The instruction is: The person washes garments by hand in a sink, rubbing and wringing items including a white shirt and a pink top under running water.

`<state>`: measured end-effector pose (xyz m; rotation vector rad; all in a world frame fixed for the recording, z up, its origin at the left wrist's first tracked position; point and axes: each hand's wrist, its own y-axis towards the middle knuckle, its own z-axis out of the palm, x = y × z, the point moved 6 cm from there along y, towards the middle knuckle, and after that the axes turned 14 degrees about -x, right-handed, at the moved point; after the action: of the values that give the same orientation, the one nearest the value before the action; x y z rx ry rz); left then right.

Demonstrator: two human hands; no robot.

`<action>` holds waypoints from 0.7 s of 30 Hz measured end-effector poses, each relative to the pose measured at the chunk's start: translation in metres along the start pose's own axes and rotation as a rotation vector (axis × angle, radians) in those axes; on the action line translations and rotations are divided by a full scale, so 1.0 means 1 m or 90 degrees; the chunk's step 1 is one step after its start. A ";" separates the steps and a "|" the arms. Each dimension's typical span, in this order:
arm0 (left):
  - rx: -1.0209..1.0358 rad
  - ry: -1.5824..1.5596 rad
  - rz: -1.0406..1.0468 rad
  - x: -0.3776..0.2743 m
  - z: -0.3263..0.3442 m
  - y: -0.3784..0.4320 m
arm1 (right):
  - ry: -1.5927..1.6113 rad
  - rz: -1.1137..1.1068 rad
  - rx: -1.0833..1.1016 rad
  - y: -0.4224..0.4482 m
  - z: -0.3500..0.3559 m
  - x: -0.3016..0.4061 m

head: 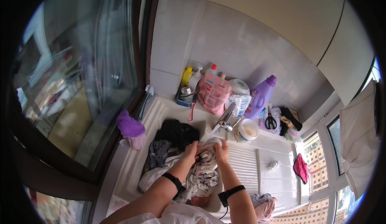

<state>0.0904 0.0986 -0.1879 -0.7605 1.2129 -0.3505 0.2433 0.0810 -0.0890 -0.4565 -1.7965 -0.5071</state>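
Both hands pinch a wet white patterned garment (205, 171) under the water running from a chrome faucet (224, 121). My left hand (192, 151) grips its left side, and my right hand (221, 151) holds a pale edge of it on the right. The garment's lower part hangs in bunched folds into the white sink basin (132, 171). Dark clothes (178, 133) and a grey cloth (158, 153) lie in the basin to the left, with a plain white cloth (149, 178) nearer to me.
Behind the basin stand a pink pouch (214, 92), a purple detergent bottle (261, 95), a white tub (246, 130) and black-handled scissors (270, 122). A ribbed washboard (244, 163) is at the right. Purple cloth (130, 124) lies on the left ledge, beside a brush (146, 100).
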 end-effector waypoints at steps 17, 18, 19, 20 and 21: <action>0.234 -0.398 0.021 -0.022 0.031 0.002 | -0.437 -0.161 0.134 -0.017 0.029 0.051; 0.214 -0.308 0.081 -0.025 0.045 -0.016 | -0.315 -0.045 0.161 0.021 0.022 -0.034; 0.170 -0.234 0.150 -0.039 0.040 -0.033 | -0.174 0.098 0.170 0.021 0.019 -0.062; 0.099 -0.171 0.230 -0.056 0.023 -0.037 | -0.006 0.295 0.249 0.003 0.029 -0.047; 0.144 -0.069 0.254 -0.056 0.030 -0.037 | 0.165 0.498 0.297 -0.021 0.022 -0.023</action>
<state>0.1044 0.1171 -0.1183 -0.3263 1.1684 -0.1121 0.2206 0.0745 -0.1189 -0.6736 -1.2900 0.3765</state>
